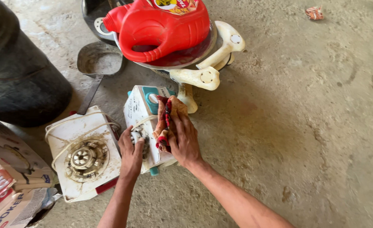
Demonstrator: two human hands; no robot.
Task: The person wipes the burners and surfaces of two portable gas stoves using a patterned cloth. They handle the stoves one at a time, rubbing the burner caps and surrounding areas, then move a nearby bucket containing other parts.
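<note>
Two bare forearms reach up from six o'clock to a grimy white mixer base on a concrete floor.

Cardboard boxes (5, 185) sit at eight o'clock beside a second white appliance base (83, 154), cord wound around it, its round metal coupling facing up. At ten o'clock stand a dark drum (17, 71) and a grey metal scoop (98, 61). Near centre, the left hand (131, 154) grips the white mixer base (141, 112) by its lower left edge, fingers curled around a metal coupling there. That base is off-white, stained, boxy, with a teal knob panel on top and a teal foot. The right hand (182, 137) presses a bunched red and tan rag (166, 120) against its right face, fingers closed over the cloth. At twelve o'clock a red plastic jug (163, 27) lies on a bowl (195, 55) with cream handles.
</note>
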